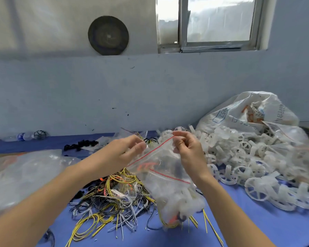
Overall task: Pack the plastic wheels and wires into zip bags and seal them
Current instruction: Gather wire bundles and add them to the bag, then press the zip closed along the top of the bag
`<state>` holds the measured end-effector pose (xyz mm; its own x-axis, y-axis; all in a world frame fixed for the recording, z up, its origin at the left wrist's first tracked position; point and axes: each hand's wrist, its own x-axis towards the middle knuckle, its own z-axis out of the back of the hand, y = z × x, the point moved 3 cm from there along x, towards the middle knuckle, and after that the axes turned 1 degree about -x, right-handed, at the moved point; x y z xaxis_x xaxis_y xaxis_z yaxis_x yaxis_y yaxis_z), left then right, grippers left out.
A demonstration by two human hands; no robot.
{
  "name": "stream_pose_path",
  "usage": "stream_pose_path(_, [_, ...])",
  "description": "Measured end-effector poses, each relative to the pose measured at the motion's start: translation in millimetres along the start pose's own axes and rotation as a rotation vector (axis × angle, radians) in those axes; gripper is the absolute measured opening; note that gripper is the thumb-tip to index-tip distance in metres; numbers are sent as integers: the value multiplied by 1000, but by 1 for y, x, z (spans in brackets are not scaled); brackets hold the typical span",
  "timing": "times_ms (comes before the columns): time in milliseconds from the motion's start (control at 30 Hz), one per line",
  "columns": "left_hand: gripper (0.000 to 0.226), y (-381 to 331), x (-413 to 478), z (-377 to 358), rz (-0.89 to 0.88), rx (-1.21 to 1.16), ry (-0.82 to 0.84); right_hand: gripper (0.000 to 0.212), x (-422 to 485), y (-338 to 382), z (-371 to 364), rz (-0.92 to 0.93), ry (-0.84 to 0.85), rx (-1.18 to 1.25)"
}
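I hold a clear zip bag (168, 177) with a red seal line up above the blue table (239, 220). White plastic wheels and some wires show through its lower part. My left hand (127, 148) pinches the bag's top edge at the left. At the top right corner my right hand (187, 148) pinches the same edge. Beneath the bag lies a tangle of yellow, black and grey wires (112, 198). A heap of white plastic wheels (248, 166) spreads over the table to the right.
A large white sack (246, 111) lies open behind the wheel heap at the back right. Clear plastic bags (21, 177) are piled at the left. Small black parts (80, 145) and a water bottle (23, 136) sit near the wall.
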<state>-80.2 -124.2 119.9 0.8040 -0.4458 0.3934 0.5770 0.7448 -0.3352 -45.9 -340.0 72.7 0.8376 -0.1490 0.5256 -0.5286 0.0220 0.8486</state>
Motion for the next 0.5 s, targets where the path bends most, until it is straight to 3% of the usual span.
stream_pose_path(133, [47, 13, -3, -19, 16, -17, 207, 18, -6, 2, 3, 16, -11, 8])
stream_pose_path(233, [37, 16, -6, -35, 3, -27, 257, 16, -5, 6, 7, 32, -12, 6])
stream_pose_path(333, [29, 17, -2, -27, 21, -4, 184, 20, -3, 10, 11, 50, -49, 56])
stream_pose_path(433, [36, 12, 9, -3, -17, -62, -66, 20, 5, 11, 15, 78, -137, 135])
stream_pose_path(500, [24, 9, 12, -3, -25, 4, -47, 18, 6, 4, 13, 53, -149, 122])
